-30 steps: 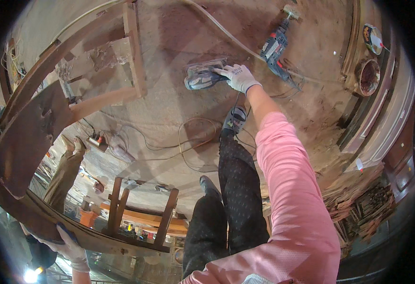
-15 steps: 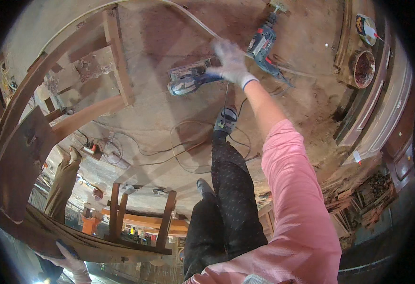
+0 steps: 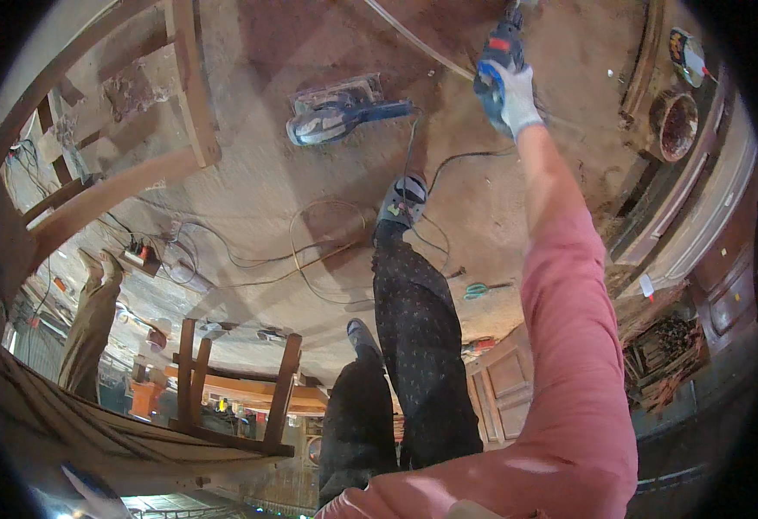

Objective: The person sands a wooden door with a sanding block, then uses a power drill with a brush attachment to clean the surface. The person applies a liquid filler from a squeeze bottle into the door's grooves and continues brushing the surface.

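My right hand (image 3: 519, 95), in a white glove, is closed around the body of a blue-and-black corded power drill (image 3: 495, 73), its chuck pointing away from me. The drill is at or just above the floor; I cannot tell which. Left of it, a blue corded sander (image 3: 331, 121) lies on the floor, apart from the hand. At the lower left rim, my left hand (image 3: 93, 495), also gloved, shows only in part beside a wooden furniture piece (image 3: 137, 445). Its fingers are too dark and cut off to read.
A wooden frame (image 3: 128, 197) stands at the left. Cords (image 3: 266, 268) loop over the floor near my foot (image 3: 403, 201). Green-handled scissors (image 3: 476, 291) lie right of my leg. A bowl (image 3: 675, 125) and wooden mouldings (image 3: 686, 199) are at the right. Another person's legs (image 3: 89, 329) show at the left.
My right hand has left the sander's handle area, moved right, and taken hold of the drill. My left hand has slipped further toward the lower left rim. The view has shifted slightly.
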{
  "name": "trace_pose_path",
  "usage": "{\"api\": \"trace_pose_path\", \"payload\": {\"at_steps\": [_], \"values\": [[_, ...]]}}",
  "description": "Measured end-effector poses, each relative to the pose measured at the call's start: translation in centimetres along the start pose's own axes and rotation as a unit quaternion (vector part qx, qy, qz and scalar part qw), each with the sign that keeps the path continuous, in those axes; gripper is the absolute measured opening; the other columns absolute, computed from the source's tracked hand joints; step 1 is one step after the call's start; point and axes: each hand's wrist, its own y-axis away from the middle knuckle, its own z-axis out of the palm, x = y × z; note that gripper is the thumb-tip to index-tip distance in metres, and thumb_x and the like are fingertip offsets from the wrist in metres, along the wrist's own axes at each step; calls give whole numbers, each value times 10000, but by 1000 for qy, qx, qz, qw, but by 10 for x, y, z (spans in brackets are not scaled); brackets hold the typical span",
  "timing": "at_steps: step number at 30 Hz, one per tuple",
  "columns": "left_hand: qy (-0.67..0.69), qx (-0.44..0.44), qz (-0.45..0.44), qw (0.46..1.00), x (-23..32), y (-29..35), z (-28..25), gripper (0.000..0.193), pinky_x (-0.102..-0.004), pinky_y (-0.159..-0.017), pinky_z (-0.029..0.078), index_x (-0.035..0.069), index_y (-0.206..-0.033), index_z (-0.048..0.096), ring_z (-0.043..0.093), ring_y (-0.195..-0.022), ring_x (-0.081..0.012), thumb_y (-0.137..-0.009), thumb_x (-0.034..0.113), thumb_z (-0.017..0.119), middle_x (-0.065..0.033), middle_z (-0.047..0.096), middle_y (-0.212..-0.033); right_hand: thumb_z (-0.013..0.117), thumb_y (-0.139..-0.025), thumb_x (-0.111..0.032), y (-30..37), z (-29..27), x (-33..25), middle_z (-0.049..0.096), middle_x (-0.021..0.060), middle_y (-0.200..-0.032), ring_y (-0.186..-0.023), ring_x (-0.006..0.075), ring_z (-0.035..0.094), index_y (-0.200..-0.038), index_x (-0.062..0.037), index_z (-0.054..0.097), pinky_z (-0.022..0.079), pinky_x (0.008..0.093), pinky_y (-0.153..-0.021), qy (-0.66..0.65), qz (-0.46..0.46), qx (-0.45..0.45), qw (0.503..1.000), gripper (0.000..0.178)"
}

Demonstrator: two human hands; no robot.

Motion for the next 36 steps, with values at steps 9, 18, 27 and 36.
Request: {"api": "trace_pose_path", "payload": {"at_steps": [9,18,27,36], "values": [[359,135,-323,865,71,-78,-5,676,-425,-1262,256,1,-1597,336,339,-1521,-327,-1036,240,630,-218,356,-1636,796,-835,-44,346,-189,-13,612,78,-1297,-1069,193,659,-1528,-101,371,585,355,-902,11,125,-142,982,815],[402,207,-284,845,165,24,-25,789,-532,-1282,87,-4,-1582,371,322,-1543,-347,-998,442,655,-208,393,-1632,764,-839,-64,670,-327,51,639,59,-1108,-927,195,680,-1436,-130,446,604,358,-796,-50,162,-98,981,680],[771,-10,-217,598,354,459,-87,475,-404,-1148,424,-17,-1434,567,562,-1367,-295,-1008,182,628,-213,614,-1425,746,-846,-81,841,-364,184,673,46,-1002,-878,188,685,-1231,-153,608,591,345,-755,-252,64,-66,963,415],[853,110,-326,392,354,691,-44,479,-354,-1172,384,-47,-1500,489,545,-1361,-234,-1063,140,549,-158,586,-1459,635,-930,-278,979,-400,50,691,62,-895,-780,210,654,-1042,-76,683,541,386,-824,-290,-250,-193,903,236]]}}
